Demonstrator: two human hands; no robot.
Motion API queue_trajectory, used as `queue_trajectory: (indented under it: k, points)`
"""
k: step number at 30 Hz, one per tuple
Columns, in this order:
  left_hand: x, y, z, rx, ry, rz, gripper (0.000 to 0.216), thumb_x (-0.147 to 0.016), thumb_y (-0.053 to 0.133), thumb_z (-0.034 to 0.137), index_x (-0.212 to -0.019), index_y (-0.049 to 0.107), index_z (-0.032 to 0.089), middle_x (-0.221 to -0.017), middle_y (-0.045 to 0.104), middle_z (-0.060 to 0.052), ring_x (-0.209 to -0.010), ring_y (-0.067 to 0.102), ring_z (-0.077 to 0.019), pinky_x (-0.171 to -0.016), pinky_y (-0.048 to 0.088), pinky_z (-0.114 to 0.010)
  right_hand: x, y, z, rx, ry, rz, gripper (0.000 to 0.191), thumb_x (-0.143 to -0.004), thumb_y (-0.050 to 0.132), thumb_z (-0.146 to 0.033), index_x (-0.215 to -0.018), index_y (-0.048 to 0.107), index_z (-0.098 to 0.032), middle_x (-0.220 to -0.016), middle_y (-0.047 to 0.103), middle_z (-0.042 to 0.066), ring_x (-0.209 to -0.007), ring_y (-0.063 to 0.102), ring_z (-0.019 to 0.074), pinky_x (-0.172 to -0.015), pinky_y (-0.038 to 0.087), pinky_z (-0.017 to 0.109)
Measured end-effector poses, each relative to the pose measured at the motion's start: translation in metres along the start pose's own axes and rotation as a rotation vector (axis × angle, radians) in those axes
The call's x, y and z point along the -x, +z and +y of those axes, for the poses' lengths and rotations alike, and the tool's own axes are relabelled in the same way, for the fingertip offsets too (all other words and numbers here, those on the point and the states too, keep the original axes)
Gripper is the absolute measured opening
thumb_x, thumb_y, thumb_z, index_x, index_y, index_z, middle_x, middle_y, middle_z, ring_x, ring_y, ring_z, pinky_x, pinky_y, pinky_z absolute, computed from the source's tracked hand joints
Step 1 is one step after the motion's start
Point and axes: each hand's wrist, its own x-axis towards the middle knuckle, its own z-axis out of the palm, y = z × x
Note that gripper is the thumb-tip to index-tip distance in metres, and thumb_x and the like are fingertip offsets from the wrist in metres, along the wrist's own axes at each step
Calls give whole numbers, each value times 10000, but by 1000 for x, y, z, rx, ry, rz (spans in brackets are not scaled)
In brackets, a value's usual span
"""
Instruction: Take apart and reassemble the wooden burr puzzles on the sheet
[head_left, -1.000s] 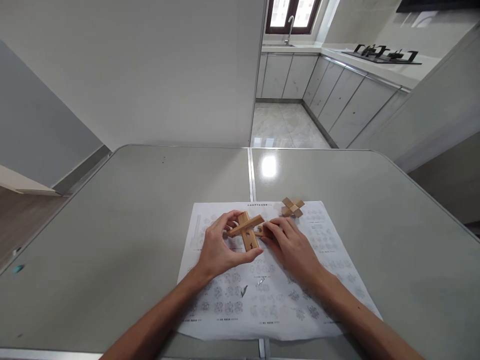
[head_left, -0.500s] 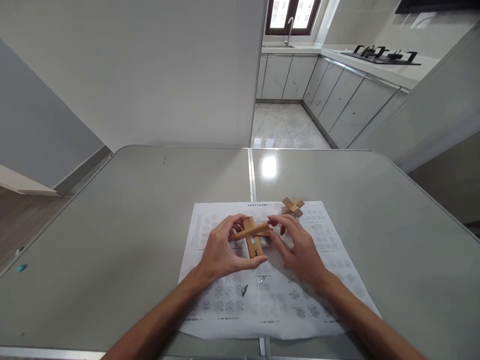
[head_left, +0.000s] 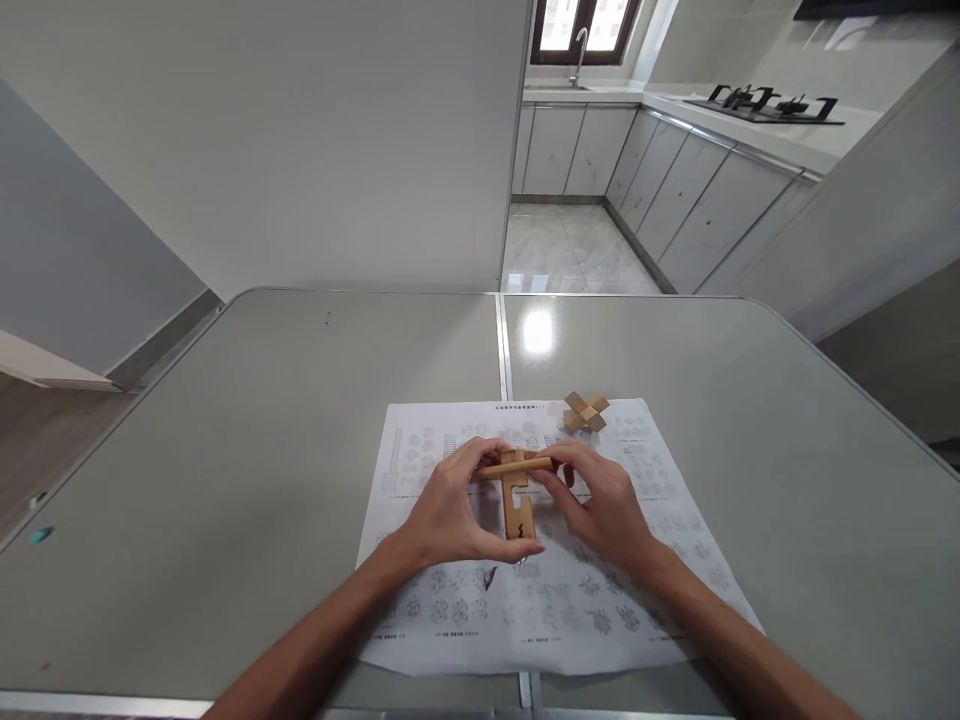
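Between both hands I hold a set of crossed wooden puzzle bars (head_left: 517,497) above a printed paper sheet (head_left: 547,590). My left hand (head_left: 450,515) grips the bars from the left, thumb under the long notched bar that points toward me. My right hand (head_left: 604,505) pinches the right end of the thin crosswise bar with its fingertips. A small assembled wooden cross puzzle (head_left: 585,411) lies on the sheet's far edge, beyond my right hand and untouched.
The sheet lies on a grey table (head_left: 247,440) with a metal seam down its middle. A white partition wall stands behind the table's far left. Kitchen cabinets (head_left: 675,190), a sink tap and a gas hob are beyond on the right.
Both hands drew the wooden bars closer to me and lower in view. The long bar turned to point toward me, and my right hand shifted onto the crossbar's right end.
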Motion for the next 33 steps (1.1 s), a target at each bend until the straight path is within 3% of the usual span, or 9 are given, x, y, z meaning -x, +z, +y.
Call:
queue_trajectory:
  k: [6,11,14,16,18,21,23,27,33]
  points:
    - [-3,-1,7,39,21,-116,889,-626,989,509,-1340,516,269,-1262,637,-84,-1132,655,-299,-1001,559,-484,-3,-1,1,71,-8,66,72,-1063,602,-181,-1036,635,-239,-828,718,12,-584,561,146,-547,487,292]
    - [-4,-3,7,80,77,-114,933,-625,1003,489,-1382,494,294,-1408,550,-126,-1317,565,-350,-1105,517,-533,-5,-3,0,62,-21,96,78,-1061,591,-183,-1033,633,-242,-820,724,16,-598,601,153,-549,521,301]
    - [-3,-3,4,53,66,64,947,-632,995,503,-1397,482,281,-1437,520,-145,-1346,529,-360,-1116,496,-544,-5,-3,-1,25,-40,139,89,-1056,575,-176,-1029,621,-247,-839,746,23,-616,655,162,-549,562,303]
    - [-2,-2,2,32,-5,288,674,-767,910,487,-1273,529,257,-1257,592,-103,-1162,605,-284,-1024,532,-474,-5,-1,-1,16,-63,164,96,-1046,579,-160,-1027,606,-250,-858,765,31,-638,688,168,-544,577,302]
    - [-3,-1,2,34,-122,411,315,-924,766,450,-1034,563,236,-971,610,-27,-874,611,-188,-844,549,-363,-3,2,-1,25,-87,162,102,-1036,602,-151,-1032,599,-252,-906,792,45,-651,715,172,-527,580,299]
    - [-4,-1,5,68,-254,295,372,-1000,660,470,-762,529,216,-675,544,34,-602,505,-118,-594,459,-270,0,7,-1,52,-131,166,128,-1018,649,-134,-1049,605,-249,-963,818,67,-666,751,179,-487,569,285]
    - [-4,-1,8,117,-284,203,414,-990,669,493,-720,534,209,-618,572,34,-552,512,-108,-538,432,-255,2,9,0,66,-165,170,152,-1008,662,-113,-1059,608,-245,-965,825,73,-714,782,193,-475,569,273]
    - [-6,0,13,309,-337,142,315,-969,716,494,-920,598,207,-686,673,24,-553,624,-128,-516,484,-249,3,9,3,71,-206,118,182,-996,668,-82,-1051,596,-240,-1032,826,99,-856,818,216,-497,590,263]
    - [-5,-1,13,383,-348,158,312,-935,780,456,-1069,638,213,-662,626,51,-571,640,-130,-457,444,-205,6,10,8,90,-193,57,194,-996,653,-98,-1102,597,-251,-1013,822,68,-909,825,228,-563,622,296]
